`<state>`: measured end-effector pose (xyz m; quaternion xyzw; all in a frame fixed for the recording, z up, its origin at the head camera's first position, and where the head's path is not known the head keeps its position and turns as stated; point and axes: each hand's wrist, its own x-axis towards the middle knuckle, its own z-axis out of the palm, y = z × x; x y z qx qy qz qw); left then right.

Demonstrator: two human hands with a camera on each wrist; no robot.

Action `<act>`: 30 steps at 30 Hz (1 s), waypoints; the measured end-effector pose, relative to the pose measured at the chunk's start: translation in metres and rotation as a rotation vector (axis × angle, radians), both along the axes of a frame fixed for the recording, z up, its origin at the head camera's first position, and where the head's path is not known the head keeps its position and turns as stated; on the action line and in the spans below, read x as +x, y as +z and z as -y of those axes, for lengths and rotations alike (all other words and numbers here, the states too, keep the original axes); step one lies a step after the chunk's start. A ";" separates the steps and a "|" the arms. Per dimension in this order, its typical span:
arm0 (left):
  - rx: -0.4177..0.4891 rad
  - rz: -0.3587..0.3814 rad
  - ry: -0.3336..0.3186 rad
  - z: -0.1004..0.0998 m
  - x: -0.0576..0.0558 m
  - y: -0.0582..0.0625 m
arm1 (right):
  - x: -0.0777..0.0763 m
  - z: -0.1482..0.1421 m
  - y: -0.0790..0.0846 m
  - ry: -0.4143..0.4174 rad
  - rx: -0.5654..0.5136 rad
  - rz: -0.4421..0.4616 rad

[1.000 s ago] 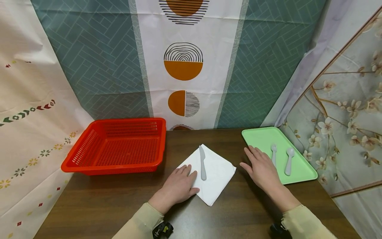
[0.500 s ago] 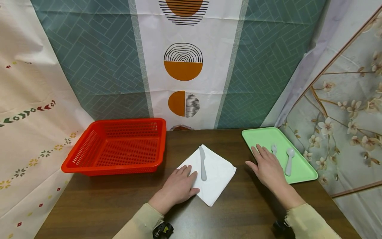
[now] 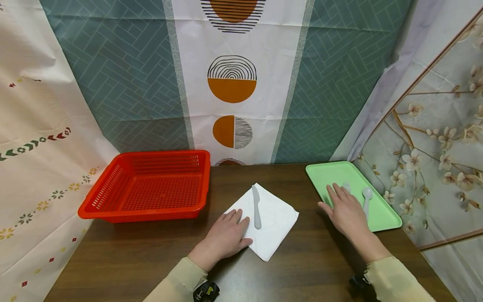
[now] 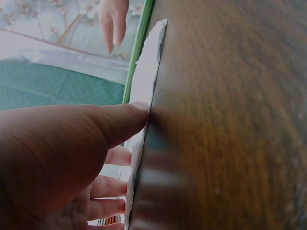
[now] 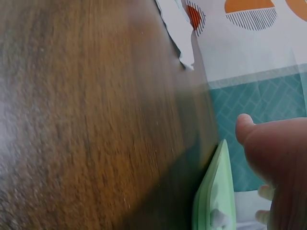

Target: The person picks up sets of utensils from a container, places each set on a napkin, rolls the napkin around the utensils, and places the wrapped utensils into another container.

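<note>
My left hand rests with extended fingers on the left corner of a folded white napkin; its thumb and fingertips touch the cloth in the left wrist view. On the napkin, just right of that hand, lies a grey plastic knife. Over the left edge of a light green tray hovers my right hand, fingers spread and holding nothing. A grey fork on the tray is mostly hidden behind that hand. Right of it lies a grey spoon, its handle partly covered.
A red perforated plastic basket stands at the back left of the brown wooden table. Patterned cloths hang behind and at both sides. A dark camera device sits at the left wrist.
My right hand has shifted right, further over the green tray, and now covers most of the fork. The left hand, napkin and knife have stayed in place.
</note>
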<state>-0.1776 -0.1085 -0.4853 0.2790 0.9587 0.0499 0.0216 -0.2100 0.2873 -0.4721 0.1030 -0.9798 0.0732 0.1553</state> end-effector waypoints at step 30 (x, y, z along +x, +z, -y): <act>-0.013 -0.004 -0.002 0.000 0.001 0.000 | -0.003 -0.025 -0.012 -0.155 -0.038 0.016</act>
